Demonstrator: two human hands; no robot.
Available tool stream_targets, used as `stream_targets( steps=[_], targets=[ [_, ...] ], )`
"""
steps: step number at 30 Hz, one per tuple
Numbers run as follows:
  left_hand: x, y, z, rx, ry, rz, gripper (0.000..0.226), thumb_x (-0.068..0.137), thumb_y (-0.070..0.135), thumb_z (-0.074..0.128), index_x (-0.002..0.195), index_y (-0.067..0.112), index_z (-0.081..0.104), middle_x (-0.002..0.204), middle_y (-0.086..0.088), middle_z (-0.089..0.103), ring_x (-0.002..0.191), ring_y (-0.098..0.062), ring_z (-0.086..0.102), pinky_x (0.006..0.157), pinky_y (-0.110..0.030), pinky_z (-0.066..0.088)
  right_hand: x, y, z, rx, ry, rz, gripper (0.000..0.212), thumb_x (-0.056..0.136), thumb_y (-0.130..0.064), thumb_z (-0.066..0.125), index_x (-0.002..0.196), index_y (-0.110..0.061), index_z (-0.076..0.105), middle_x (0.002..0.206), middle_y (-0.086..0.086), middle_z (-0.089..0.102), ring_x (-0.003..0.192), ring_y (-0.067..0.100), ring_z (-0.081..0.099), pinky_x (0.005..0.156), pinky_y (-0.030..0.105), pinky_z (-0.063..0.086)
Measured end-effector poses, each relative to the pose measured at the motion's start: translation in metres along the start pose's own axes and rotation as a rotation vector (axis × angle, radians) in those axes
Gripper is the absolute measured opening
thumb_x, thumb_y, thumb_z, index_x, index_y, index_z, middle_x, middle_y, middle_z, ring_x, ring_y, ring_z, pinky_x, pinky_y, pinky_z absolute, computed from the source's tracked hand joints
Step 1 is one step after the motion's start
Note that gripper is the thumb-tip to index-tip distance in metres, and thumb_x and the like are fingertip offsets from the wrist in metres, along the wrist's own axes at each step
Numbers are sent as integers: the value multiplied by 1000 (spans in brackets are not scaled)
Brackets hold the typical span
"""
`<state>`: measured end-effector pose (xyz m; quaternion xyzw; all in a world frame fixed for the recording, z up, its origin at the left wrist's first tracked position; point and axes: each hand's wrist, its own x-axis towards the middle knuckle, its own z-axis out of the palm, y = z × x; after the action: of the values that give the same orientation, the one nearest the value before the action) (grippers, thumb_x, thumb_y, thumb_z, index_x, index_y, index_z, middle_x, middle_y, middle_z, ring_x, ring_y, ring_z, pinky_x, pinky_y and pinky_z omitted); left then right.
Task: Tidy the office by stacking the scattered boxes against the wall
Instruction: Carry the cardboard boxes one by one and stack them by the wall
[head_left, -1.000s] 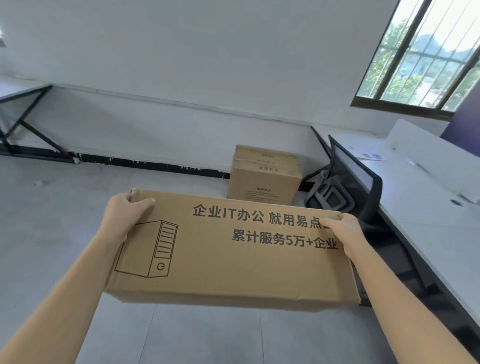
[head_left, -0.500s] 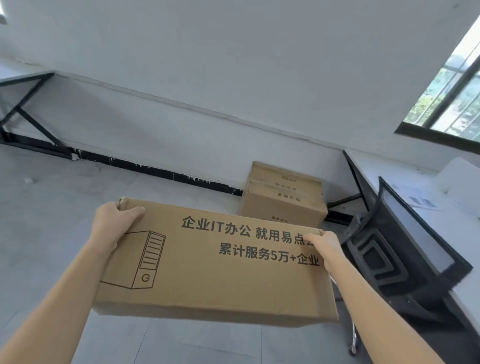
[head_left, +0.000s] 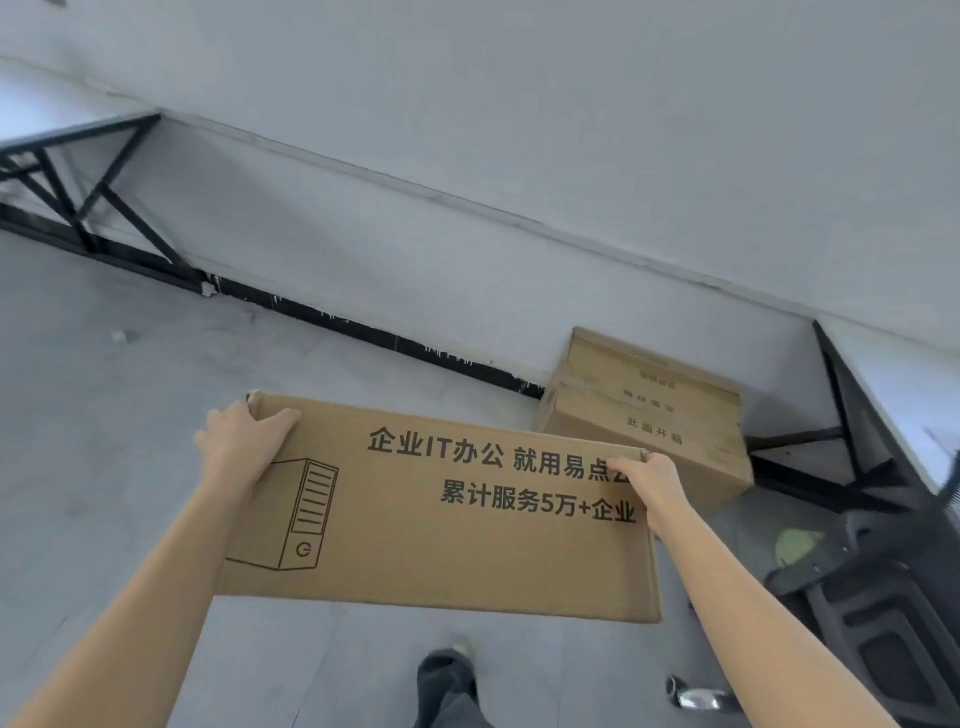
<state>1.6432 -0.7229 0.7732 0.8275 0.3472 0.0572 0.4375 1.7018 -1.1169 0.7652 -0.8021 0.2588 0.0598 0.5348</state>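
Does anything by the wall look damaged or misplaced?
The black skirting strip under the white wall shows white chipped patches, and a small pale scrap lies loose on the grey floor.

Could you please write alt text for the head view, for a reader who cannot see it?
The left hand and right hand grip the far corners of a flat cardboard box printed with Chinese text and a computer drawing. Ahead, two stacked boxes stand against the white wall, near a black chair.
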Motion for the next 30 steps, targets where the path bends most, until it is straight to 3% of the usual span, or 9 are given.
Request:
stream_targets(
  steps=[3,8,14,18,23,28,30],
  targets=[
    [37,27,22,60,45,-62,54,91,34,52,131,-2,46,132,-25,40,126,-40,31,99,-47,34,56,-30,14,-32,-64,-28,25,86,-11,62,102,-4,44,97,9,52,91,24,49,74,32,39],
    [89,59,53,68,87,-226,58,92,39,49,129,-5,47,135,-25,41,127,-42,33,102,-49,36,139,-62,38,-125,-152,-16,33,82,-15,66,108,-2,50,105,15,59,96,27,58,81,36,49],
    [130,73,89,7,154,-302,54,90,33,53,124,-7,49,133,-25,41,126,-40,31,98,-49,34,205,-92,73,-94,-229,-2,31,84,-11,64,110,-6,47,100,9,55,84,18,54,59,27,43],
    [179,74,108,-32,184,-329,50,89,30,54,124,-6,48,132,-23,41,126,-39,31,97,-49,34,252,-117,106,-115,-252,-14,25,84,-10,63,105,-8,48,97,9,57,81,17,55,60,26,45],
    [272,80,129,-72,151,-349,49,87,31,57,120,-5,53,127,-25,46,121,-43,37,101,-50,35,310,-154,157,-141,-243,20,21,84,-8,63,101,-8,50,90,7,59,85,21,56,71,32,47],
    [356,99,149,-75,60,-351,47,88,29,58,119,-6,52,126,-26,47,119,-42,40,93,-45,39,357,-193,194,-151,-183,84,20,84,-6,61,98,-6,48,84,6,56,78,19,54,63,29,44],
    [390,108,157,-62,26,-330,50,87,29,59,122,-5,51,125,-26,47,118,-43,41,94,-46,40,377,-204,207,-154,-155,108,27,82,-7,63,105,-4,48,92,9,58,85,22,55,64,29,45]
  ],
)
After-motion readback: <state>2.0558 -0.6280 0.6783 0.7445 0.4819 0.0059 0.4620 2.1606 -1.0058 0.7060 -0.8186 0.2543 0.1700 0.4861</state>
